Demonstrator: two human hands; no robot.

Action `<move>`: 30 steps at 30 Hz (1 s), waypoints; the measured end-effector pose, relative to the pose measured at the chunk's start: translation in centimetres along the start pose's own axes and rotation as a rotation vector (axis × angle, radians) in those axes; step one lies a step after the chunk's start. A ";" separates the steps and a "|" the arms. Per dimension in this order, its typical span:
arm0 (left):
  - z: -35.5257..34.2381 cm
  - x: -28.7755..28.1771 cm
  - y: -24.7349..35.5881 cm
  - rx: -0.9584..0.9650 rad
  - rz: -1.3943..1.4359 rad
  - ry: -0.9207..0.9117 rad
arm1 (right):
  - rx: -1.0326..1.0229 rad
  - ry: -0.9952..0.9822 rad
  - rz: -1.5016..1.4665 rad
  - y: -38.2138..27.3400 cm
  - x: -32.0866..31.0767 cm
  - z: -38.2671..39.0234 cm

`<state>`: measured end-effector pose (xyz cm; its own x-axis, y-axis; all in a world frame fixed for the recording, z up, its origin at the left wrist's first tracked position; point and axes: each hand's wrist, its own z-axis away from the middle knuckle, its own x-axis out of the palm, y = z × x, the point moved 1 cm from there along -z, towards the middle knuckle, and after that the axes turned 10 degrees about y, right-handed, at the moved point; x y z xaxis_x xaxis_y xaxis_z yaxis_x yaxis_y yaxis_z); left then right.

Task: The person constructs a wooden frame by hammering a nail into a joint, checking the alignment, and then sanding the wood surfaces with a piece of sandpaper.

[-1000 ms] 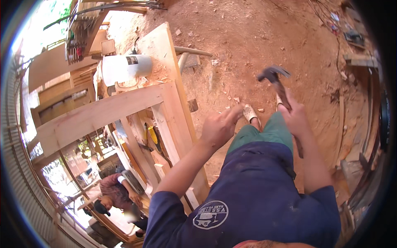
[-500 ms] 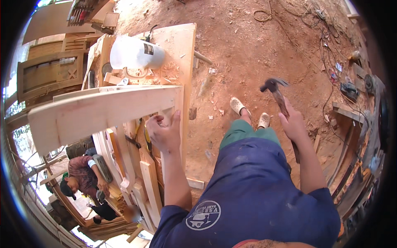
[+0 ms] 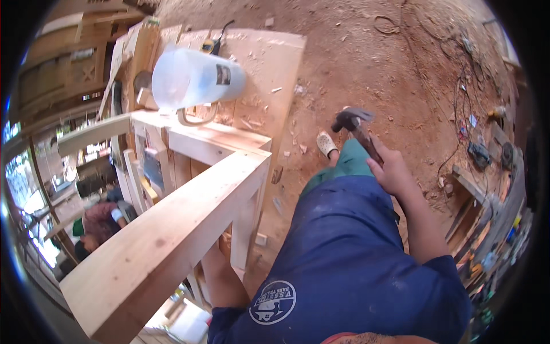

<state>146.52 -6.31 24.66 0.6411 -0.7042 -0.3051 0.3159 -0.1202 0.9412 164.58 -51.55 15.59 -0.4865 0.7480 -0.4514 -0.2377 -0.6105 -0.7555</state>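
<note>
My right hand is shut on the handle of a claw hammer, held out over the red dirt floor to the right of my knee. A pale wooden frame of thick beams fills the left and centre, with its long top beam running toward me. My left forearm reaches under that beam, and the hand itself is hidden behind the wood. My foot in a light sandal stands on the ground beside the frame's leg.
A translucent plastic jug lies on a plywood sheet beyond the frame. Another person crouches low at the left. Power tools and cables lie on the dirt at the right. Wood scraps litter the floor.
The wooden frame now sits much closer and larger in view. My left hand, seen earlier against the frame's upright, has gone under the beam. The hammer stays in my right hand.
</note>
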 end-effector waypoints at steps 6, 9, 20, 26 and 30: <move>-6.1 7.4 7.4 0.068 -0.037 0.197 | -0.239 0.039 -0.041 -1.2 -1.3 -7.6; -8.7 10.7 9.6 -0.105 0.015 0.001 | -0.170 -0.055 -0.065 -6.1 -2.6 -8.7; -11.8 15.3 8.0 -0.189 -0.225 -0.762 | -0.197 -0.138 -0.138 -12.3 -1.2 -4.3; -11.8 15.2 7.3 -0.114 -0.168 -0.783 | -0.256 -0.083 -0.179 -12.9 -0.2 -2.1; -12.0 14.8 6.4 -0.111 -0.097 -0.819 | -0.306 -0.015 -0.140 -13.8 -0.4 -1.0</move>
<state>166.43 -9.06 24.42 -0.0909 -0.9857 -0.1419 0.4380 -0.1676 0.8832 168.94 -43.17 25.71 -0.4798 0.8139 -0.3278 -0.0412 -0.3941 -0.9181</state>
